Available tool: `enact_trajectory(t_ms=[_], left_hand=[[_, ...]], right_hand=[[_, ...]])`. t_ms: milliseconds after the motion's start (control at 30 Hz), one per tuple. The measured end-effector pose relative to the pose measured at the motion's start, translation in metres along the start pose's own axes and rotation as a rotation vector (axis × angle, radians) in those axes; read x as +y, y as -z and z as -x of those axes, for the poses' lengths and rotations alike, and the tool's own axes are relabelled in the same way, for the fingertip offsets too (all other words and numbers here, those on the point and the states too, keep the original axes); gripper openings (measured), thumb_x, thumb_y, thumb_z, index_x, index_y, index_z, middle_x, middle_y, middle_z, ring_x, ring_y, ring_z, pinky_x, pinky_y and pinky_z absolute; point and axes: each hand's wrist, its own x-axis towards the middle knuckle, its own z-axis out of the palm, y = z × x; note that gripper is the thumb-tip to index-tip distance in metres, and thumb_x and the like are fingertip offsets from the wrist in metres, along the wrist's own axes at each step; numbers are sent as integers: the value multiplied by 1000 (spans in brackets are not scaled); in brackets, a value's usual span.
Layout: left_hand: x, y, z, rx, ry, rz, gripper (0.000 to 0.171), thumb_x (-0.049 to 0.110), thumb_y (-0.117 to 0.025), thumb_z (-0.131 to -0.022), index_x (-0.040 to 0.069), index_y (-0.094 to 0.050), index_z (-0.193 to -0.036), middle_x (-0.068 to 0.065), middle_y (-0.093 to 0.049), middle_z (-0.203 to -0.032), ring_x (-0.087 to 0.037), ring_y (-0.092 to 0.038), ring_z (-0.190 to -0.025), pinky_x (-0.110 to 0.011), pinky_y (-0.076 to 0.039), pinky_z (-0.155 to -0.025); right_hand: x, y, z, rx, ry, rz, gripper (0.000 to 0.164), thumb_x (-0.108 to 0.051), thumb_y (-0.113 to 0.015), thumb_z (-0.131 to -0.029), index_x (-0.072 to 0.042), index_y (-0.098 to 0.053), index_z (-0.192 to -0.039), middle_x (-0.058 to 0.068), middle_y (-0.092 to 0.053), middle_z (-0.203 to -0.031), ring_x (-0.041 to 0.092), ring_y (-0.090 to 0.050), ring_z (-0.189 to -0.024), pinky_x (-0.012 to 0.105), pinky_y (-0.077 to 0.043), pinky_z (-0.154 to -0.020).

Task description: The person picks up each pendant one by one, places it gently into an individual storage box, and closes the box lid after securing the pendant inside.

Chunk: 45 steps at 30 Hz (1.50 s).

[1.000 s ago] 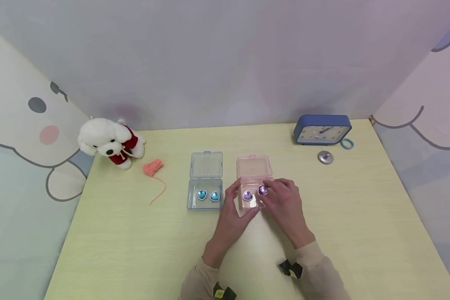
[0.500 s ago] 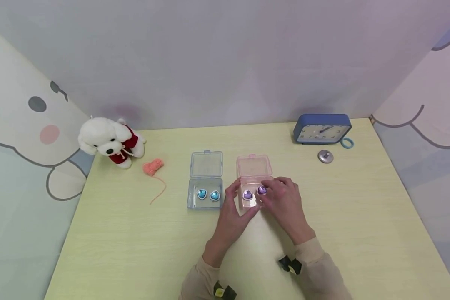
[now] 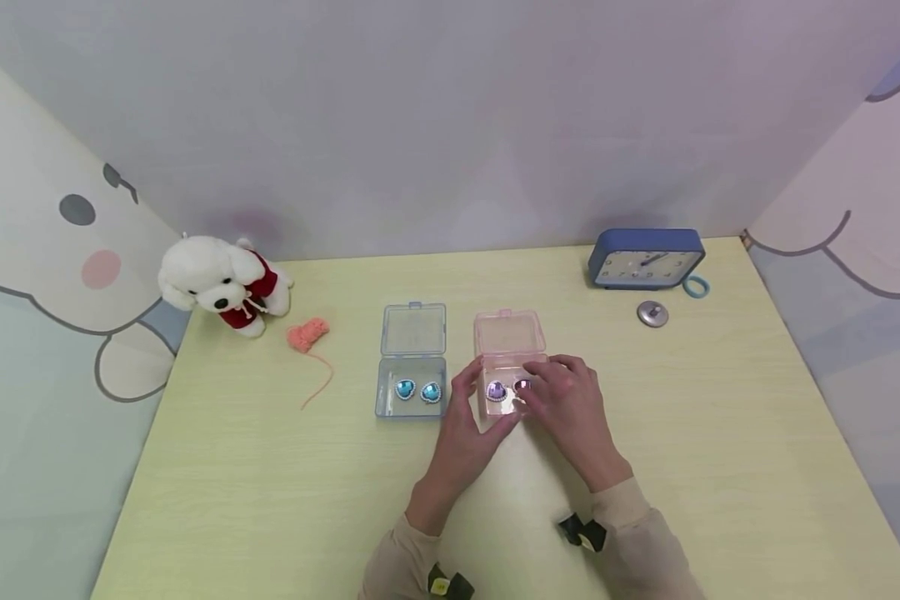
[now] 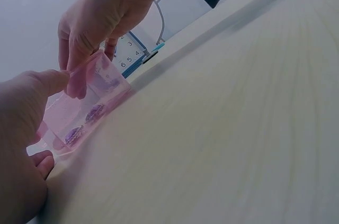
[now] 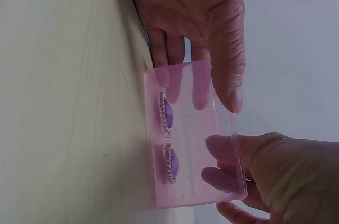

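1. grasps the pink box (image 5: 193, 128) at its left side with the left hand (image 3: 467, 442).
2. reaches into the pink box with the right hand (image 3: 574, 408), grip released.
3. shows two purple hearts (image 3: 497, 391) on the pink box's floor.

Head view — right hand (image 3: 566, 402) partly hides one purple heart (image 3: 523, 385)

Pale table (image 3: 270, 500) with plush dog (image 3: 221, 282), coral yarn (image 3: 307, 334), blue box (image 3: 412, 367), pink box (image 3: 504, 367), clock (image 3: 645, 264), metal disc (image 3: 652, 314), blue ring (image 3: 697, 296)
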Motion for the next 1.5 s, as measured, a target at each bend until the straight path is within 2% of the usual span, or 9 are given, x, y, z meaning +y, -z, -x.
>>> enact_trajectory(t_ms=[200,433,533,633,833,1033,1267,1400,1500], left_hand=[[3,0,1,0,27,9,87,34,-81,-94,27,-28,-162,4,-38,-167,-29,-43,-151,-62,-36,-119],[5,0,1,-4,30,21,86,34,-80,-95,26,-27,-162,6,-38,-166,-28,-41,-152,-61,-36,-120],[5,0,1,-2,32,17,87,33,-81,-94,26,-28,-162,6,-39,-166,-27,-42,-151,-61,-36,-120],[4,-1,1,-1,29,11,87,33,-81,-94,25,-28,-162,4,-39,-166,-28,-42,-151,-61,-36,-119],[3,-2,3,-1,32,3,86,33,-80,-95,24,-28,-162,2,-39,-166,-30,-43,-150,-63,-37,-119],[3,-3,4,-3,35,9,87,33,-81,-94,23,-28,-162,2,-39,-166,-29,-43,-150,-63,-37,-118],[1,-2,0,3,5,4,86,34,-80,-95,23,-27,-162,2,-41,-165,-26,-44,-150,-61,-38,-119],[-1,-1,-2,13,-14,-14,86,34,-80,-95,22,-28,-162,1,-41,-165,-23,-42,-151,-58,-39,-119],[-1,-2,-2,17,-26,-16,85,34,-80,-95,21,-29,-161,2,-40,-165,-21,-41,-151,-57,-39,-119]], right_hand=[[0,5,1,101,-40,-132,29,-10,-88,-86,0,-78,-112,21,-76,-110,46,-63,-116,66,-50,-96],[10,6,-8,258,19,-211,23,-5,-83,-90,3,-77,-110,21,-77,-108,44,-68,-108,60,-53,-93],[15,3,-13,285,-29,-246,26,-5,-80,-92,4,-74,-116,22,-77,-112,44,-68,-108,58,-53,-93],[20,0,-16,265,-132,-301,32,-9,-76,-96,4,-70,-126,23,-75,-118,43,-68,-112,58,-52,-96],[23,-5,-20,133,-367,-442,43,-22,-67,-104,1,-62,-140,20,-73,-128,39,-70,-111,53,-55,-98],[20,-4,-27,75,-484,-525,46,-29,-62,-108,-2,-61,-144,19,-72,-131,36,-70,-114,45,-56,-100],[17,5,-36,134,-514,-652,43,-29,-62,-108,-1,-64,-141,18,-72,-131,22,-68,-117,16,-51,-92],[13,10,-36,205,-498,-727,38,-25,-64,-106,0,-69,-135,18,-76,-122,7,-69,-110,14,-51,-93],[10,15,-34,241,-488,-760,35,-24,-65,-106,-1,-71,-133,18,-76,-117,4,-69,-107,18,-52,-96]])
